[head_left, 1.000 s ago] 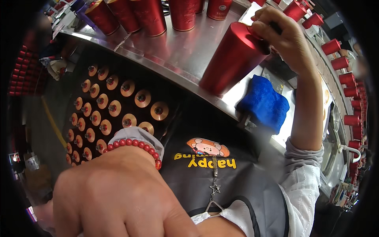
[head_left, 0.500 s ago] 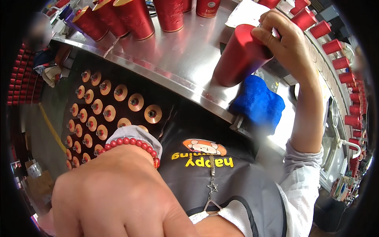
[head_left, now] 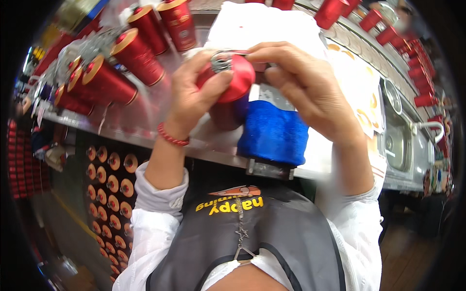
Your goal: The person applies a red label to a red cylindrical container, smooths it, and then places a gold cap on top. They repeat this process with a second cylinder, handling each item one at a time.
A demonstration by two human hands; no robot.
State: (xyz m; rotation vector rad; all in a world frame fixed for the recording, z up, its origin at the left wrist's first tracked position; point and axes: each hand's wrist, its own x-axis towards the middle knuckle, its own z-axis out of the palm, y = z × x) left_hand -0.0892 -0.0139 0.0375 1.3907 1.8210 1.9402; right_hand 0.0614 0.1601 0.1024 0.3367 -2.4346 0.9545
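Observation:
My left hand (head_left: 187, 94) is wrapped round a red cylinder (head_left: 241, 77) that stands tilted over the metal bench. Its thumb lies across the cylinder's top end, against a small silver-coloured openwork metal piece (head_left: 222, 60). At the cylinder's far right edge, my right hand (head_left: 318, 89) has its fingers bent together. Whether they pinch something small there I cannot make out. Just below and between the hands sits a blue plush-covered block (head_left: 274, 131), at the bench's near edge.
Several red cylinders with gold rims (head_left: 138, 56) stand on the bench (head_left: 204, 143) to the left. White sheets (head_left: 262, 24) lie behind my hands. At right is a metal sink (head_left: 398, 140). Rows of gold-rimmed pieces (head_left: 112, 183) stand below left.
My left hand has come up from low in front to grip the cylinder. The right hand has shifted from holding the cylinder to its far right edge. The cylinder now sits further left.

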